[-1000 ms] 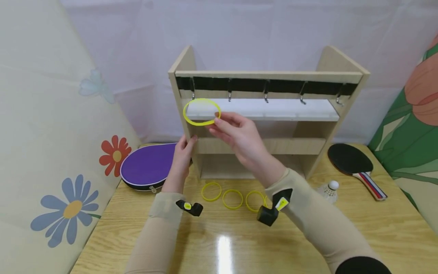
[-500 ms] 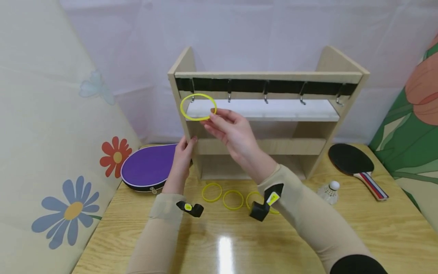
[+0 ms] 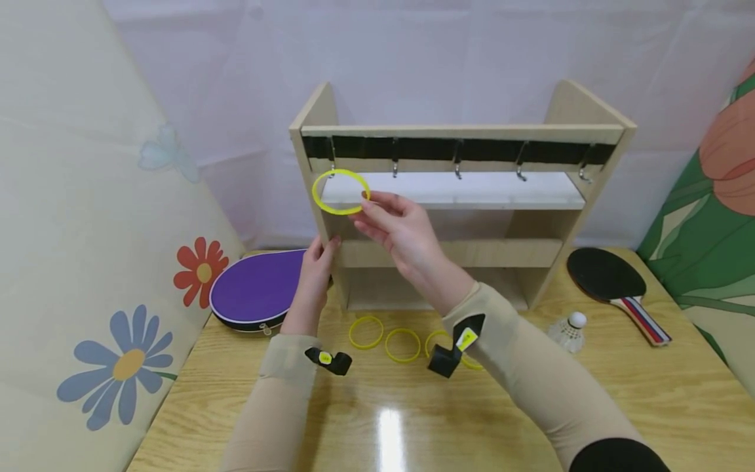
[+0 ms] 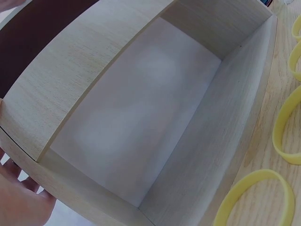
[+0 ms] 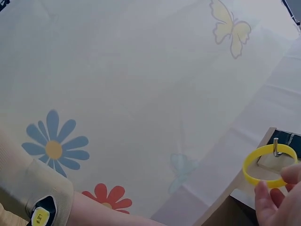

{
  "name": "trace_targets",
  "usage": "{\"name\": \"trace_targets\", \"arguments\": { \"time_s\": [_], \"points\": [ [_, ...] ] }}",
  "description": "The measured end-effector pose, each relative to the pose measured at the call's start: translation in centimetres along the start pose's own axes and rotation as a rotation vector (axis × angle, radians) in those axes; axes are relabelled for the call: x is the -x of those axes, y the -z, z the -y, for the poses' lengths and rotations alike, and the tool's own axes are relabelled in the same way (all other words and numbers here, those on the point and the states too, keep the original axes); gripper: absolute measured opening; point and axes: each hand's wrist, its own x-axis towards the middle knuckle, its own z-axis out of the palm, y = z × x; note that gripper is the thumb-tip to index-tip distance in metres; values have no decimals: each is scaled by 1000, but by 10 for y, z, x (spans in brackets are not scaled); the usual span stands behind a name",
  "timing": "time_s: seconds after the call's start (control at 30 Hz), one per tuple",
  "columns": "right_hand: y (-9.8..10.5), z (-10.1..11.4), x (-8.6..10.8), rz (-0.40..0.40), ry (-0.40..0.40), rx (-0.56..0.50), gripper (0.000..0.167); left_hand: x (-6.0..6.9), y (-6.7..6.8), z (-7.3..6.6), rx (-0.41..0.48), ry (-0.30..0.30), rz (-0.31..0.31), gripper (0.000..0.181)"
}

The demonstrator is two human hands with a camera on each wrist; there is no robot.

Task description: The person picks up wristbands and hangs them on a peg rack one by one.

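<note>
Nearest, at 6 o'clock, a streak of light lies on the wood-grained desk [image 3: 348,426]. Two arms in beige sleeves reach in from 7 and 4 o'clock, a small black camera [image 3: 337,362] strapped at the left wrist and a second one [image 3: 442,362] at the right.

Beyond these, four yellow rings [image 3: 403,361] lie in a row on the desk from 6 to 5 o'clock, the last partly behind the right wrist's camera. A white shuttlecock [image 3: 567,333] rests at 4 o'clock.

Farther in, at 8 o'clock, the left hand [image 3: 314,278] grips the left upright of a wooden rack [image 3: 495,253], thumb on the front edge and fingers on the outer side. Just beside that hand is a purple case [image 3: 256,288] with a zip. Near 3 o'clock lies a black paddle [image 3: 606,274], its striped handle pointing between 4 and 5.

Toward the centre, the right hand [image 3: 407,229] pinches another yellow ring [image 3: 339,212] between thumb and fingertips. This ring is between 10 and 11 o'clock, in front of the rack's left end and near the leftmost of five metal hooks [image 3: 457,157]; whether it touches that hook cannot be told.

The hooks hang along a black strip [image 3: 489,150] under the rack's top rail. Farthest, at 12 o'clock, hangs a pale curtain [image 3: 442,59].
</note>
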Motion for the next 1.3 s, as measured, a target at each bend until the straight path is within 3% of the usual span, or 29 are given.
{"name": "trace_targets", "arguments": {
  "time_s": [0.77,1.03,1.3],
  "points": [
    [7,-6,-5,-2,-32,85,33,1,-2,0,14,-2,-6,43],
    [23,-15,-3,6,-38,171,33,3,-2,-1,27,-20,-16,41],
    [52,-27,1,25,-47,264,36,3,-1,-1,15,-6,2,44]
  ]
}}
